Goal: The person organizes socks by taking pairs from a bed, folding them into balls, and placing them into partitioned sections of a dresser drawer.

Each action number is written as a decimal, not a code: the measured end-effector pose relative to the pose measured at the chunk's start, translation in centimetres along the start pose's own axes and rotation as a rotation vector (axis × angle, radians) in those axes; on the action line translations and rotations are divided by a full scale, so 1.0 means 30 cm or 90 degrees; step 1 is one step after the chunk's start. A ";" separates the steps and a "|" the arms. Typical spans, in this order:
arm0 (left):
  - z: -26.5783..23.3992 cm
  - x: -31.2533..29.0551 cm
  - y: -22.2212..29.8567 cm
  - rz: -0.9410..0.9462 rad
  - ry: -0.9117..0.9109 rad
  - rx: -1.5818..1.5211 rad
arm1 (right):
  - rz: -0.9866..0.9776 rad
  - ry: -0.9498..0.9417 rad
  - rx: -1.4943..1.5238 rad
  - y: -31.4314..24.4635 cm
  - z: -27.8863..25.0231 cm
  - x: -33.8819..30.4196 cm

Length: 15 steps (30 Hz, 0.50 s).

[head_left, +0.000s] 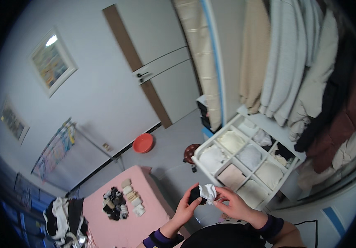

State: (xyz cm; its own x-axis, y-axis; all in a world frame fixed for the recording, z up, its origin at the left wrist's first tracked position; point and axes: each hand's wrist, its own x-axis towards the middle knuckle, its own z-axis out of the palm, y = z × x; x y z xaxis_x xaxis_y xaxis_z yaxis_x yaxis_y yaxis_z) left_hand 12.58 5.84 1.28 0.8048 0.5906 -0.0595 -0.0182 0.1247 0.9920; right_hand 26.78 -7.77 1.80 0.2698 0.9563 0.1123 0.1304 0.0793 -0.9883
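Observation:
In front of my body, both hands hold a small black and white sock bundle (208,193). My left hand (188,203) is closed around its black part, thumb on top. The fingers of my right hand (230,201) pinch the white part at its right side. Just beyond my right hand is a pulled-out white divided drawer (212,179), with folded white, cream, grey and pink clothes in its compartments. To the left, a pile of dark and grey socks (114,203) lies on a pink bed (96,231), beside a row of folded beige and white socks (132,196).
Clothes hang in the wardrobe above the drawer, among them a grey sweater (283,62). A red basin (143,143) and a brown wheeled stool (191,153) stand on the floor. Black and white clothes (64,219) are heaped at the bed's left end. A drying rack (99,142) stands by the wall.

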 end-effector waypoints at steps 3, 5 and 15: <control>0.054 0.131 -0.052 -0.009 -0.047 0.051 | -0.005 0.071 -0.016 0.023 -0.095 -0.003; 0.098 0.199 -0.062 -0.004 -0.069 0.102 | 0.005 0.116 -0.022 0.032 -0.150 -0.007; 0.208 0.550 -0.059 0.027 -0.277 0.218 | 0.068 0.294 -0.097 0.068 -0.298 0.009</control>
State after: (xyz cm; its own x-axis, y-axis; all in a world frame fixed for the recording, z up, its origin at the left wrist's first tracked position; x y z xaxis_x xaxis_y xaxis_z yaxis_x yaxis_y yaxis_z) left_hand 29.60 10.37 -0.77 0.9797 0.1964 -0.0396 0.0798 -0.2012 0.9763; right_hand 35.65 -9.87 0.73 0.6792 0.7298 0.0786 0.2071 -0.0879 -0.9744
